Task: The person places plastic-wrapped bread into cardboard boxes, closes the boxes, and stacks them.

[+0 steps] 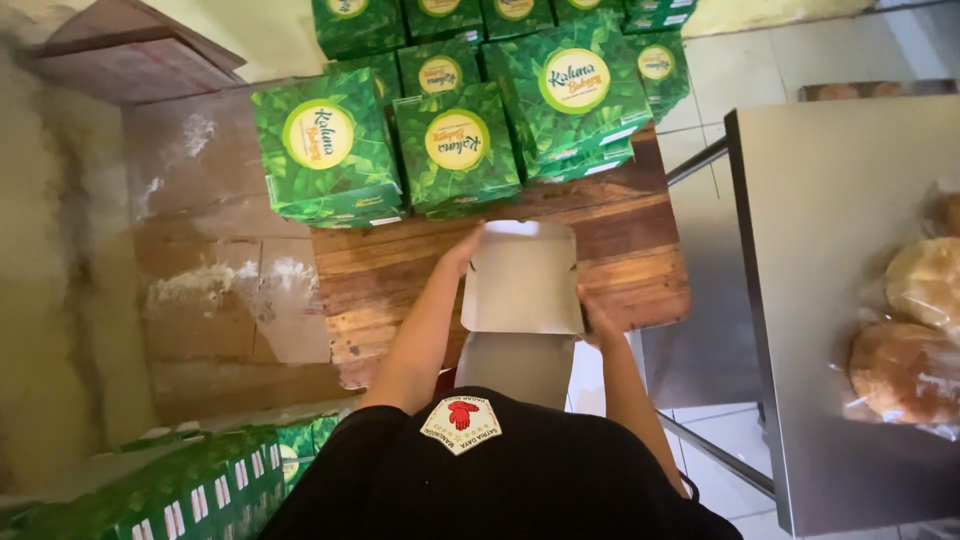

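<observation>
Head view shows us holding an open white carton [522, 285] over the wooden counter [370, 290], its plain inside facing up. Our left hand [466, 246] grips the carton's left edge near the top corner, fingers curled round the card; our right hand [592, 318] pinches the lower right corner, thumb on top. The carton sits just in front of the stack of green leaf-printed boxes [455, 145], which stand closed and piled at the far side of the counter. To the right of the carton, well apart, a steel counter [830, 190] carries round breads in clear bags [915, 330]. More green boxes [200, 485] lie low to the left of the carton. We judge many boxes already folded and closed; this one is not yet shaped or shut, and nothing is inside it
</observation>
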